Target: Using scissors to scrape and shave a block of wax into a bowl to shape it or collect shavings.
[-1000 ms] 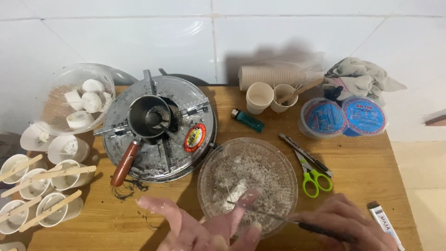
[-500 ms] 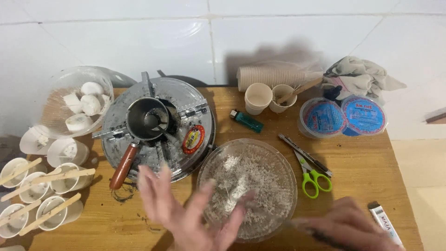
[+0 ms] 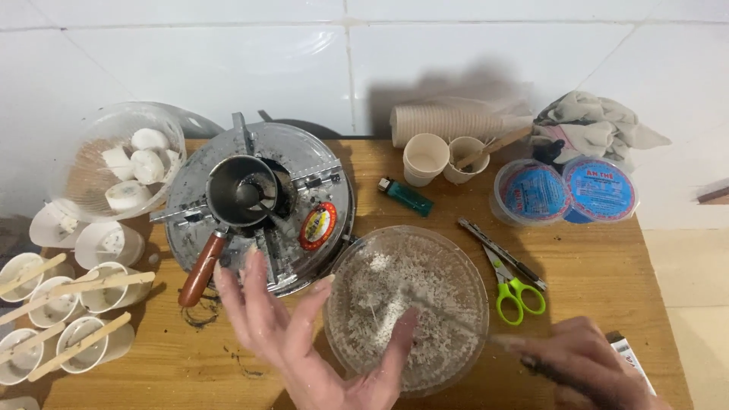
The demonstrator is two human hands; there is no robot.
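Glass bowl (image 3: 425,250) holds white flakes; left hand (image 3: 304,342) spread at rim.

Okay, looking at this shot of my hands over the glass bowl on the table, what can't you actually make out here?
Head view only:
- Right hand: motion-blurred and cut by the bottom edge; its grip on a thin dark tool is unclear.
- Left hand: wrist cut off by the bottom edge; the thumb hides part of the glass bowl.
- Small pot on the stove: contents too dark to tell.
- White cups: cut by the left edge.
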